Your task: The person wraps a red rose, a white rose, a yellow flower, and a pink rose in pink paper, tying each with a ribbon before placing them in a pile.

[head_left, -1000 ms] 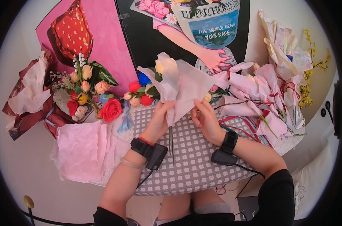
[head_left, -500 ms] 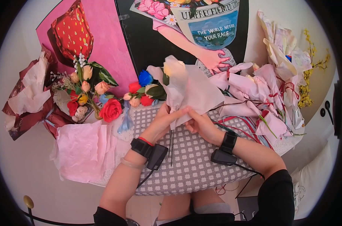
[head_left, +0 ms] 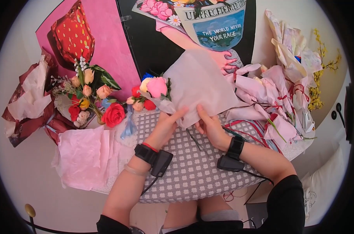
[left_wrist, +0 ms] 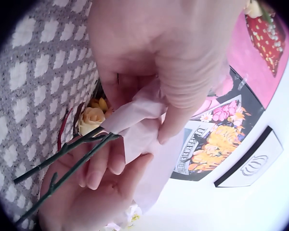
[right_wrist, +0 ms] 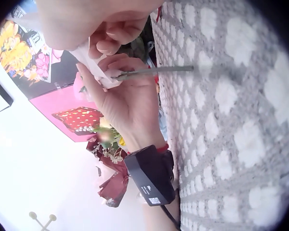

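Both hands hold a sheet of pale pink tissue paper [head_left: 200,84] at its gathered lower edge, in the middle of the head view. A pink rose [head_left: 157,86] shows at the paper's left side, with a cream rose [head_left: 145,84] beside it. My left hand [head_left: 166,126] grips the gathered paper, thumb lying over it. My right hand [head_left: 214,130] pinches the paper just to the right, its thumb on the near side. Two green stems [left_wrist: 70,171] stick out below the paper in the left wrist view. The paper hides the stems' upper parts.
Pink paper sheets [head_left: 83,158] lie stacked at left, near loose flowers [head_left: 114,114] and a dark red wrapped bouquet [head_left: 33,99]. Several pink-wrapped flowers [head_left: 259,93] and ribbons [head_left: 247,132] lie at right. A checked grey cloth [head_left: 177,175] covers the table's front.
The flower heads have swung left, and a pink rose has come into sight. The paper now spreads wide to the right. My right thumb has moved off the left hand onto the paper.
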A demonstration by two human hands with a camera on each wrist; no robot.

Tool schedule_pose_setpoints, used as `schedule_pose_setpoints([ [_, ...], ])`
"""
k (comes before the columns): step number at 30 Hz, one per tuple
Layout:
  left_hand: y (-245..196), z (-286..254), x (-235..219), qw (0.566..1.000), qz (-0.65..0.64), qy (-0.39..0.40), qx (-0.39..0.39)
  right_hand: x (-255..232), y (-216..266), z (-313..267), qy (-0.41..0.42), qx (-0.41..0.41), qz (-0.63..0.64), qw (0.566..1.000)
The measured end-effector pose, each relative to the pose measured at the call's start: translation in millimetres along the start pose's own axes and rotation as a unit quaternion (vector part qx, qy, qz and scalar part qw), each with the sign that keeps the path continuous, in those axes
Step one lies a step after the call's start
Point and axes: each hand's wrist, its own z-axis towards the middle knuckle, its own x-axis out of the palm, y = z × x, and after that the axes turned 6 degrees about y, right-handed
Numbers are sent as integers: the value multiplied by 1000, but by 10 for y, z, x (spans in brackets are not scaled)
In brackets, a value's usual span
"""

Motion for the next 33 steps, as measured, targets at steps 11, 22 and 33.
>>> schedule_pose_setpoints([
  [11, -10, -19, 68, 999, 37, -13, -15, -39, -44, 54, -62, -56, 12, 996],
  [22, 33, 43, -72, 998, 16, -53, 29, -123, -84, 87, -43, 38, 58, 997],
  [33, 10, 40, -40, 994, 10, -62, 92, -35, -181, 100, 71, -22, -150, 986],
])
